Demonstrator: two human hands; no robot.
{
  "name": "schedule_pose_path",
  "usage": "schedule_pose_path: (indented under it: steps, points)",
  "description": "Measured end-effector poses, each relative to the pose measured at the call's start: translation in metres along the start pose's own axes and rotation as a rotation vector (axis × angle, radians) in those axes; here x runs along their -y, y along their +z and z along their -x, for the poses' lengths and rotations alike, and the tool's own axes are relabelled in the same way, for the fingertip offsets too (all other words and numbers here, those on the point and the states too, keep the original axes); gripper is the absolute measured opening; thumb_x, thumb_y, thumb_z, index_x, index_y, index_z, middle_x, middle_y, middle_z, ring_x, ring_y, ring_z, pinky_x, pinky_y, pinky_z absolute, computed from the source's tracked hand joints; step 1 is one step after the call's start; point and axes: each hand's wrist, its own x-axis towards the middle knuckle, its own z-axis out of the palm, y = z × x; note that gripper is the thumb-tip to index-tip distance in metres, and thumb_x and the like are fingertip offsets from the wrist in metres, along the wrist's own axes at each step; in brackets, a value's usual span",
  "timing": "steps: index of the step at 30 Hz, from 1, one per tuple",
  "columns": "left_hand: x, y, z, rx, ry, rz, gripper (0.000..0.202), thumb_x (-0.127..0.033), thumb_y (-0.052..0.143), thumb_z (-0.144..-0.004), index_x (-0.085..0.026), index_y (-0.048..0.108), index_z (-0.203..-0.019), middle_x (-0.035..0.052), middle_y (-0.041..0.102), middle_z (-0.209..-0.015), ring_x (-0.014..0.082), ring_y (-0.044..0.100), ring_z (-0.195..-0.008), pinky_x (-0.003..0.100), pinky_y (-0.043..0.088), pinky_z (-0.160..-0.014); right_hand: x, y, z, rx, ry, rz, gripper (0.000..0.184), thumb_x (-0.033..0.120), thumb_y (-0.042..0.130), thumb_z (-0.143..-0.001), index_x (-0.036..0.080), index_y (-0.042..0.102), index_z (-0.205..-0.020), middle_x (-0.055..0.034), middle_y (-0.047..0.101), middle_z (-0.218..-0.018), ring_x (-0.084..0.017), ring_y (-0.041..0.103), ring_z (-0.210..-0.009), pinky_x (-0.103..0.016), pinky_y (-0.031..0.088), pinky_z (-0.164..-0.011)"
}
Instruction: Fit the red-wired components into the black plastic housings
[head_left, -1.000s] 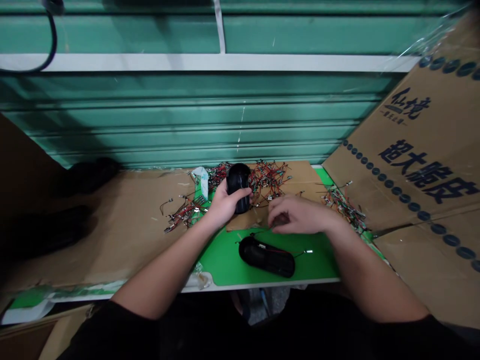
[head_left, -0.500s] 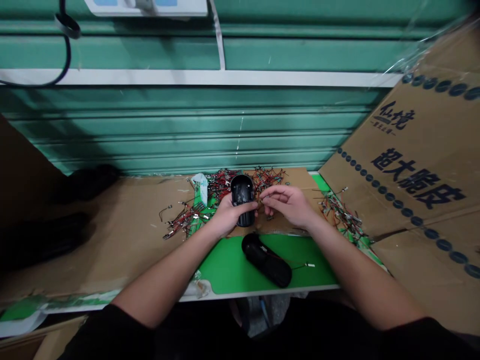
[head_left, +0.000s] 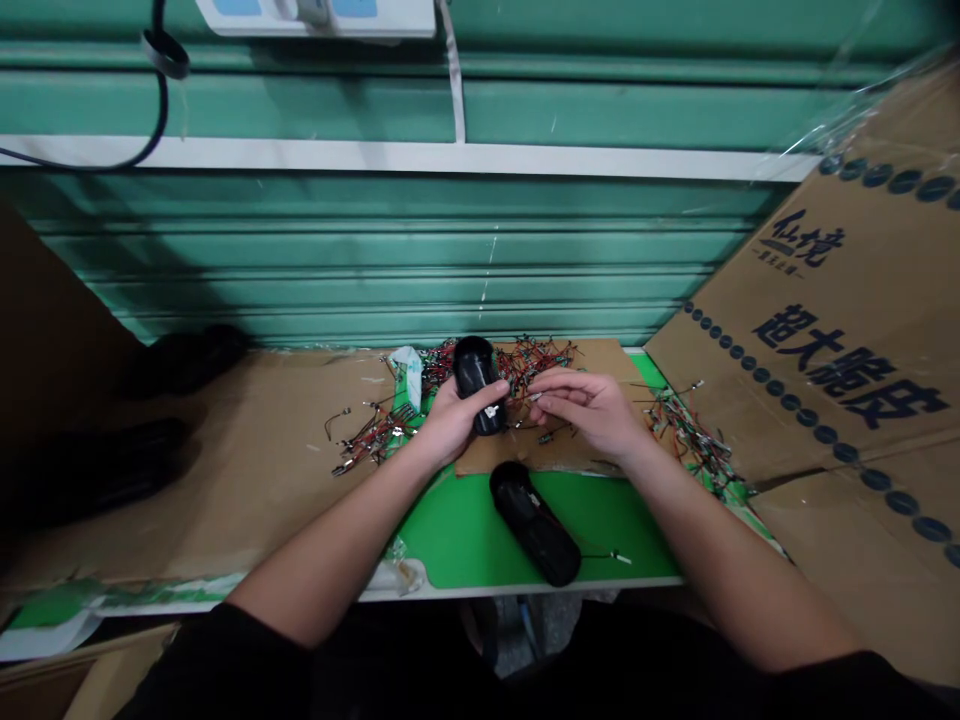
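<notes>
Head view: the left hand [head_left: 450, 422] is gripping a black capsule-shaped case [head_left: 474, 372] with a small silver piece [head_left: 491, 411] on it. The right hand [head_left: 589, 412], having lifted from above the green mat [head_left: 457, 530], is now pinching a thin wire lead [head_left: 534, 397] just beside the case.

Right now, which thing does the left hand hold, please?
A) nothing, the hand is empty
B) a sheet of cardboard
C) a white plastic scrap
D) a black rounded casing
D. The left hand closes around the black rounded casing, with the fingers lying across its side.
</notes>
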Motion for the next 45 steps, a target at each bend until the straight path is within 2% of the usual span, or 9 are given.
schedule_pose_path:
  steps: [3,6,10,14,17,23,28,32,45]
  points:
    - [0.000,0.004,0.008,0.118,-0.003,-0.073,0.043,-0.035,0.096,-0.065,-0.013,0.068,-0.089,0.0059,0.074,-0.084,0.0183,0.072,-0.075,0.033,0.057,-0.077,-0.007,0.002,-0.002,-0.046,0.018,-0.036,0.036,0.043,0.093,-0.073,0.019,0.082,-0.097,-0.0065,0.075,-0.102,-0.017,0.075,-0.081,-0.032,0.065,-0.077]
    - [0.000,0.008,0.013,0.146,-0.027,-0.124,0.041,-0.035,0.096,-0.064,-0.014,0.069,-0.086,0.0062,0.074,-0.082,0.0198,0.072,-0.072,0.033,0.057,-0.074,-0.013,0.005,-0.005,-0.135,0.033,-0.064,0.036,0.041,0.095,-0.069,0.019,0.080,-0.092,-0.0053,0.076,-0.096,-0.015,0.074,-0.078,-0.030,0.063,-0.074]
    - [-0.005,0.007,0.011,0.106,-0.063,0.019,0.040,-0.040,0.092,-0.069,-0.014,0.069,-0.089,0.0068,0.074,-0.083,0.0206,0.073,-0.072,0.033,0.058,-0.072,-0.009,0.005,-0.006,-0.168,0.061,-0.154,0.043,0.036,0.095,-0.069,0.020,0.077,-0.104,-0.0026,0.077,-0.086,-0.014,0.073,-0.074,-0.027,0.061,-0.071]
    - [-0.011,0.003,0.006,0.076,-0.153,0.188,0.045,-0.053,0.081,-0.074,-0.012,0.071,-0.090,0.0120,0.075,-0.087,0.0246,0.075,-0.077,0.035,0.060,-0.071,0.003,0.004,-0.001,-0.137,0.117,-0.202,0.042,0.036,0.098,-0.063,0.019,0.076,-0.095,-0.0021,0.076,-0.081,-0.014,0.072,-0.067,-0.025,0.058,-0.060]
    - [-0.008,0.004,0.007,0.038,-0.114,0.102,0.040,-0.040,0.088,-0.069,-0.013,0.068,-0.090,0.0095,0.075,-0.085,0.0218,0.074,-0.073,0.034,0.059,-0.071,0.004,0.007,0.002,-0.052,0.158,-0.161,0.042,0.040,0.098,-0.063,0.018,0.079,-0.093,-0.0031,0.076,-0.075,-0.014,0.070,-0.063,-0.027,0.059,-0.058]
    - [0.004,0.017,0.020,0.188,-0.095,-0.050,0.052,-0.030,0.096,-0.060,-0.016,0.066,-0.100,0.0067,0.076,-0.087,0.0191,0.071,-0.071,0.033,0.057,-0.070,-0.007,0.017,0.002,-0.123,0.033,-0.013,0.037,0.043,0.091,-0.074,0.019,0.079,-0.099,-0.0030,0.076,-0.077,-0.015,0.071,-0.065,-0.031,0.061,-0.061]
    - [0.004,0.020,0.024,0.178,-0.081,-0.090,0.056,-0.026,0.096,-0.057,-0.017,0.062,-0.100,0.0034,0.073,-0.084,0.0169,0.068,-0.067,0.032,0.056,-0.070,-0.013,0.018,0.002,-0.229,-0.062,0.114,0.028,0.042,0.089,-0.077,0.021,0.080,-0.093,-0.0043,0.074,-0.079,-0.016,0.069,-0.066,-0.031,0.060,-0.061]
    - [0.004,0.019,0.023,0.181,-0.039,-0.115,0.061,-0.021,0.094,-0.057,-0.019,0.060,-0.107,0.0020,0.072,-0.089,0.0170,0.069,-0.073,0.033,0.057,-0.077,-0.015,0.019,0.004,-0.208,-0.155,0.221,0.019,0.041,0.085,-0.082,0.024,0.081,-0.091,-0.0065,0.073,-0.094,-0.018,0.069,-0.071,-0.036,0.062,-0.066]
    - [0.010,0.014,0.021,0.160,0.103,-0.322,0.063,-0.017,0.086,-0.063,-0.016,0.054,-0.117,0.0029,0.068,-0.096,0.0155,0.064,-0.081,0.029,0.051,-0.080,-0.013,0.021,0.003,-0.195,-0.280,0.320,0.018,0.039,0.082,-0.087,0.022,0.082,-0.092,-0.0055,0.072,-0.090,-0.015,0.069,-0.071,-0.029,0.061,-0.063]
